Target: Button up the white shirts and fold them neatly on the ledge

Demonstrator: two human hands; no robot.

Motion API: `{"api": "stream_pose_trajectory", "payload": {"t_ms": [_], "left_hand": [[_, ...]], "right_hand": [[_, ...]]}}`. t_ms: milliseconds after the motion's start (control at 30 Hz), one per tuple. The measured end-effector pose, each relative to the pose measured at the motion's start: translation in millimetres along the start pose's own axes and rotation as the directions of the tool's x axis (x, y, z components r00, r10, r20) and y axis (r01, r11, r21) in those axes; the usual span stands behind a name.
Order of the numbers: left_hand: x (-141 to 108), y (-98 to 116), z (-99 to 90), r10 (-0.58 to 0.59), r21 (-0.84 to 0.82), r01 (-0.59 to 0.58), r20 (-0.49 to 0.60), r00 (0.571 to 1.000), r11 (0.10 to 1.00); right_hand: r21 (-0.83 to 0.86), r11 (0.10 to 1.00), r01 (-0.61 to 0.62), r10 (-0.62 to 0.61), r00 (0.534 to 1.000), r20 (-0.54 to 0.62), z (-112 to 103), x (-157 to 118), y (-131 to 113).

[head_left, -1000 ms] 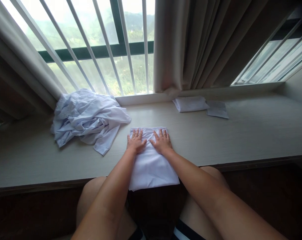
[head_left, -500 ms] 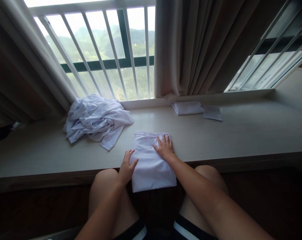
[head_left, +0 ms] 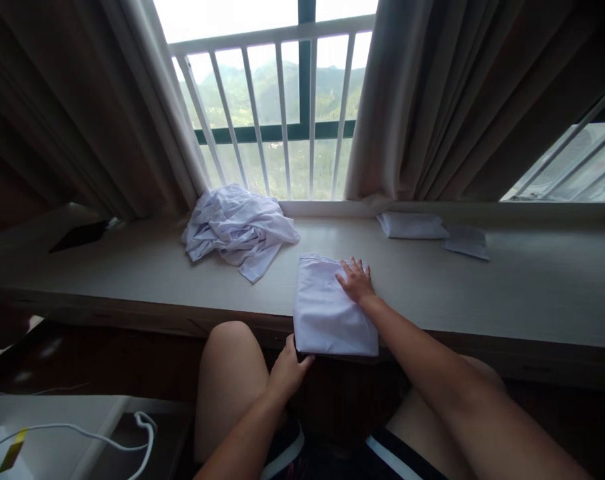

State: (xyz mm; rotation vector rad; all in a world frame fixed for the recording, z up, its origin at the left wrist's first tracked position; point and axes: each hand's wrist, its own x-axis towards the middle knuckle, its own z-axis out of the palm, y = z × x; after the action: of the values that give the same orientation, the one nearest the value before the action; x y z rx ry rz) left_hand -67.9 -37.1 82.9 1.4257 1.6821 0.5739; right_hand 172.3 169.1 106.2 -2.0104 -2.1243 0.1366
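Note:
A pale lavender-white cloth (head_left: 332, 313), folded into a near-square, lies on the ledge with its near end reaching over the front edge. My right hand (head_left: 356, 283) rests flat on its upper right part, fingers spread. At the lower left corner is my left hand (head_left: 288, 367), its thumb apart from the fingers and pointing along the near edge. The tips of the left fingers are partly hidden by the cloth's side. A crumpled heap of similar cloth (head_left: 237, 227) sits up and to the left, against the window side.
Two small folded white cloths (head_left: 411, 225) (head_left: 466, 241) lie at the back right of the ledge (head_left: 522, 293). A dark flat object (head_left: 79, 235) is at the far left. Grey curtains (head_left: 402, 100) hang behind. At lower left, a white cable (head_left: 92, 435) crosses a pale surface.
My left hand has moved from the cloth's left side down to its near left corner. The right hand stays flat on top. The view has turned left.

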Motion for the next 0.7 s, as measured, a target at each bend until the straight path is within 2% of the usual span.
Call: {"api": "stream_pose_trajectory", "payload": {"t_ms": [100,200,267,333,400,533,700], "left_hand": [[3,3,1.0,-0.024,0.004,0.024,-0.041,0.999,1.000],[5,7,3.2,-0.023,0.021,0.025,-0.080,0.997,0.999],[7,9,4.0,-0.005,0.021,0.007,-0.087,0.996,1.000],[7,10,3.8,-0.010,-0.001,0.010,-0.078,0.997,1.000],[5,11,2.8,-0.026,-0.054,0.022,-0.061,0.998,0.998],[0,9,1.9,0.026,-0.169,-0.034,-0.052,0.998,0.985],[0,6,3.1,0.052,-0.250,-0.066,-0.065,0.997,0.966]], "right_hand": [[0.020,0.973,0.230,-0.229,0.972,-0.048,-9,-45,-9],[0.100,0.877,0.470,-0.474,0.880,0.015,-9,-107,-15],[0.127,0.828,0.546,-0.556,0.829,0.066,-4,-142,-14],[0.130,0.821,0.556,-0.569,0.815,0.109,2,-165,-11],[0.113,0.842,0.528,-0.539,0.833,0.124,7,-174,-5],[0.082,0.879,0.469,-0.474,0.878,0.068,16,-174,7],[0.108,0.884,0.454,-0.460,0.888,0.027,21,-179,13]]}}
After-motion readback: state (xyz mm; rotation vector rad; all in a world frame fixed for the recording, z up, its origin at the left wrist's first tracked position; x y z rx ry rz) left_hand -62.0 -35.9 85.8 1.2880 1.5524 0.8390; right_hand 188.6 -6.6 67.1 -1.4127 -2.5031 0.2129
